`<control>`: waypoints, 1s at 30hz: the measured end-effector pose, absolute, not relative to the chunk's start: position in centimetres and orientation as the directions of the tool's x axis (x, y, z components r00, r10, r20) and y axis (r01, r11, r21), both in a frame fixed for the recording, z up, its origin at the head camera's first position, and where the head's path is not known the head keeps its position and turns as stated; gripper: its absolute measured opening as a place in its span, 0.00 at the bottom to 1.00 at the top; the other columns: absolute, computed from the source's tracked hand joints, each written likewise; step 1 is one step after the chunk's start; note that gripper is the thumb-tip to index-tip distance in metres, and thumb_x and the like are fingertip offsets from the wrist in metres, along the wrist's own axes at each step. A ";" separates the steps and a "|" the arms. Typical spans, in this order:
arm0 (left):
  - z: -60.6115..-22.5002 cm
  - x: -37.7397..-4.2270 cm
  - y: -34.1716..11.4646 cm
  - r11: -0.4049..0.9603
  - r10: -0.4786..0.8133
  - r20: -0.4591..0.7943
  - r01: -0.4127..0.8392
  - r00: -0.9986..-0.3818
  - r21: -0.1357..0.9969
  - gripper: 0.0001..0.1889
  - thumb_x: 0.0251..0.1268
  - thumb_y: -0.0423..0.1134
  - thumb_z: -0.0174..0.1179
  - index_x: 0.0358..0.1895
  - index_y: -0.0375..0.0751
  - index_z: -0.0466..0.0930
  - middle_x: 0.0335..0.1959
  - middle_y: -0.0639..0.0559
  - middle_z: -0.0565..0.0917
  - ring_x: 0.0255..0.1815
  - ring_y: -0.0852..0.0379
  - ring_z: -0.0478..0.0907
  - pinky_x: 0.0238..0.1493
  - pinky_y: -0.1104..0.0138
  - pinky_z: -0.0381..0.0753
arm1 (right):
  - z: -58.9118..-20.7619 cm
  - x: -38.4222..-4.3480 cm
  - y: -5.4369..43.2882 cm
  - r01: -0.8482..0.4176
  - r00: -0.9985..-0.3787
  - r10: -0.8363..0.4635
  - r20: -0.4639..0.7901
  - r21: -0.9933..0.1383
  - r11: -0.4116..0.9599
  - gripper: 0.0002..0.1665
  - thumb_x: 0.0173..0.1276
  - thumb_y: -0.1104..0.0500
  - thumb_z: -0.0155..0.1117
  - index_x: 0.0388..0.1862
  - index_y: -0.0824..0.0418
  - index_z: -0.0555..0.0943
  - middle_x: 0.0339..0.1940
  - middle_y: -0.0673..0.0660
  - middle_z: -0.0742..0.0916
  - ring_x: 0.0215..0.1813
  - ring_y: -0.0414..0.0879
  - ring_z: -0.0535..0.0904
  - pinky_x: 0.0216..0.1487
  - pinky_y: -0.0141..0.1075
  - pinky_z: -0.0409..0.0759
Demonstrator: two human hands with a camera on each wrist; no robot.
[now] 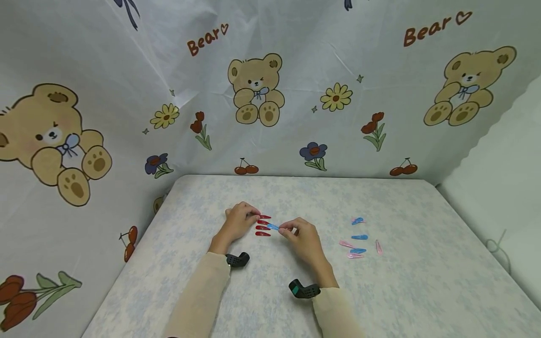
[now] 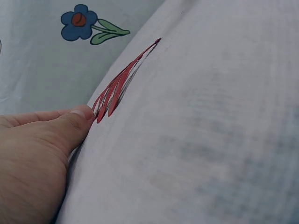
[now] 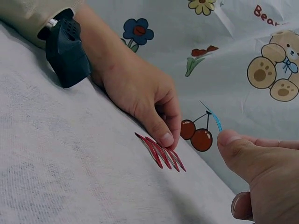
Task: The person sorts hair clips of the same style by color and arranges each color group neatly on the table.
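Several red snap hair clips [image 1: 263,234] lie in a column on the patterned table, their long sides roughly parallel. My left hand [image 1: 238,220] pinches the wide end of the farthest red clip [image 1: 265,217] between thumb and forefinger; the left wrist view shows the fingertips right at that end. From the other side my right hand [image 1: 305,238] holds a blue hair clip [image 1: 273,226] by one end between thumb and forefinger. In the right wrist view the blue clip [image 3: 217,120] is raised, its thin tip pointing up, apart from the red row.
To the right lies a loose group of blue clips [image 1: 359,237] and pink clips [image 1: 378,247], some overlapping. A bear-print sheet [image 1: 296,141] hangs behind the table's far edge. A thin cable [image 1: 500,249] shows beside the table at the right.
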State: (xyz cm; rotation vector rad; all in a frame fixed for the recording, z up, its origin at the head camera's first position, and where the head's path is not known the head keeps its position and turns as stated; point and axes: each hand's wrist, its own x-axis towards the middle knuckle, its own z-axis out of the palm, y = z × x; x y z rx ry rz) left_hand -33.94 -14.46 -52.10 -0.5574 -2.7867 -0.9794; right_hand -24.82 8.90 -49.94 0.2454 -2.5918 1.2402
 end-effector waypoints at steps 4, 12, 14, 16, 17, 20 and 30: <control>-52.2 -34.1 -14.4 0.722 0.299 0.249 0.389 -0.921 0.572 0.04 0.69 0.50 0.64 0.41 0.62 0.87 0.44 0.60 0.81 0.49 0.56 0.77 0.53 0.52 0.57 | -50.3 -24.9 8.2 -0.273 -0.951 -0.063 0.303 -0.725 0.633 0.05 0.65 0.48 0.72 0.37 0.46 0.90 0.32 0.41 0.84 0.30 0.38 0.74 0.32 0.31 0.73; -52.2 -34.1 -14.4 0.730 0.299 0.249 0.389 -0.921 0.563 0.05 0.69 0.50 0.63 0.42 0.60 0.88 0.45 0.59 0.82 0.49 0.56 0.77 0.53 0.52 0.57 | -50.9 -24.8 6.9 -0.279 -0.953 -0.107 0.283 -0.689 0.668 0.04 0.66 0.49 0.72 0.34 0.46 0.89 0.33 0.42 0.86 0.27 0.35 0.73 0.28 0.30 0.72; -52.1 -34.0 -14.4 0.730 0.301 0.248 0.389 -0.921 0.562 0.05 0.70 0.50 0.64 0.43 0.60 0.88 0.45 0.59 0.82 0.49 0.56 0.77 0.53 0.51 0.57 | -51.0 -24.8 6.6 -0.280 -0.954 -0.119 0.276 -0.675 0.683 0.04 0.66 0.49 0.72 0.35 0.46 0.89 0.34 0.42 0.86 0.28 0.35 0.73 0.29 0.30 0.72; -52.1 -34.0 -14.4 0.729 0.300 0.248 0.389 -0.921 0.564 0.05 0.70 0.49 0.64 0.43 0.60 0.88 0.45 0.59 0.82 0.49 0.56 0.77 0.53 0.52 0.57 | -51.1 -24.8 6.4 -0.285 -0.953 -0.134 0.272 -0.652 0.703 0.05 0.66 0.48 0.72 0.35 0.46 0.89 0.34 0.43 0.86 0.28 0.34 0.73 0.29 0.30 0.71; -52.1 -34.0 -14.4 0.727 0.300 0.248 0.389 -0.921 0.565 0.05 0.70 0.49 0.64 0.43 0.60 0.88 0.45 0.59 0.81 0.49 0.56 0.77 0.53 0.52 0.57 | -51.2 -24.8 6.3 -0.289 -0.952 -0.141 0.273 -0.641 0.711 0.05 0.66 0.48 0.72 0.35 0.46 0.90 0.34 0.43 0.86 0.28 0.33 0.73 0.29 0.30 0.71; -52.0 -34.0 -14.4 0.725 0.299 0.254 0.392 -0.920 0.566 0.05 0.69 0.49 0.64 0.43 0.59 0.88 0.45 0.59 0.82 0.48 0.56 0.77 0.53 0.52 0.57 | -51.2 -24.7 6.1 -0.289 -0.951 -0.150 0.269 -0.613 0.735 0.05 0.65 0.48 0.72 0.35 0.46 0.90 0.33 0.43 0.86 0.27 0.33 0.73 0.28 0.30 0.71; -52.1 -34.1 -14.4 0.728 0.301 0.239 0.384 -0.923 0.568 0.06 0.70 0.50 0.63 0.43 0.59 0.88 0.45 0.59 0.82 0.49 0.57 0.77 0.54 0.52 0.57 | -51.2 -24.5 5.9 -0.280 -0.954 -0.161 0.252 -0.567 0.775 0.07 0.65 0.46 0.72 0.34 0.46 0.90 0.33 0.43 0.85 0.28 0.33 0.73 0.29 0.30 0.70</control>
